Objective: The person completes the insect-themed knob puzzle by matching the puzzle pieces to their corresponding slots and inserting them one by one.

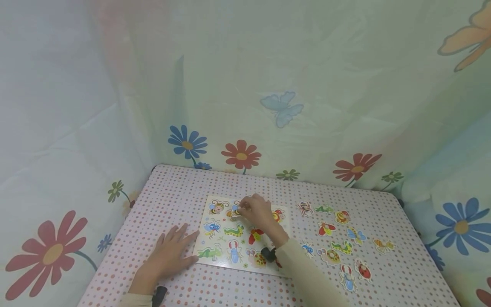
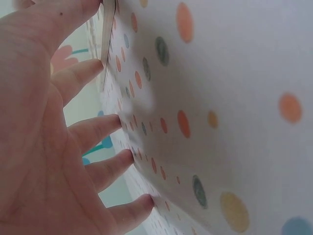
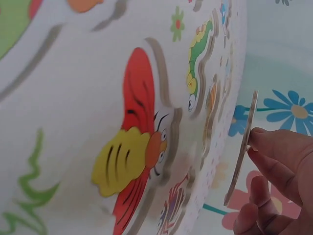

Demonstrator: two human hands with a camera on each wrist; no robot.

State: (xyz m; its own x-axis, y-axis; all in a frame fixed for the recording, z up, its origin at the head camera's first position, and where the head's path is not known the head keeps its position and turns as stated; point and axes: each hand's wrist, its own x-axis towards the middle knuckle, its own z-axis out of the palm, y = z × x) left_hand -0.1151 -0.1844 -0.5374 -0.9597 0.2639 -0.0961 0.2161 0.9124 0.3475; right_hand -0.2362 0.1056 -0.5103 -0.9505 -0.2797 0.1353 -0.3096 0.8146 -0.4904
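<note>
In the head view, a wooden insect puzzle board (image 1: 245,266) lies flat on the table. My right hand (image 1: 256,211) is over its top row, beside a bee picture. Between thumb and index finger it pinches a thin puzzle piece (image 3: 242,149), which stands edge-on in the right wrist view, so its printed face is hidden there. Below the hand, recesses with a red-winged insect (image 3: 139,142) and a green caterpillar (image 3: 198,58) show in the board. My left hand (image 1: 170,251) rests spread on the table at the board's left edge, thumb right at that edge, holding nothing.
Right of the board lie several loose insect pieces, among them a ladybird (image 1: 362,270), a blue beetle (image 1: 348,279) and a bee (image 1: 383,245). A dotted cloth (image 1: 172,183) covers the table. Flowered curtains (image 1: 230,85) hang behind and at both sides.
</note>
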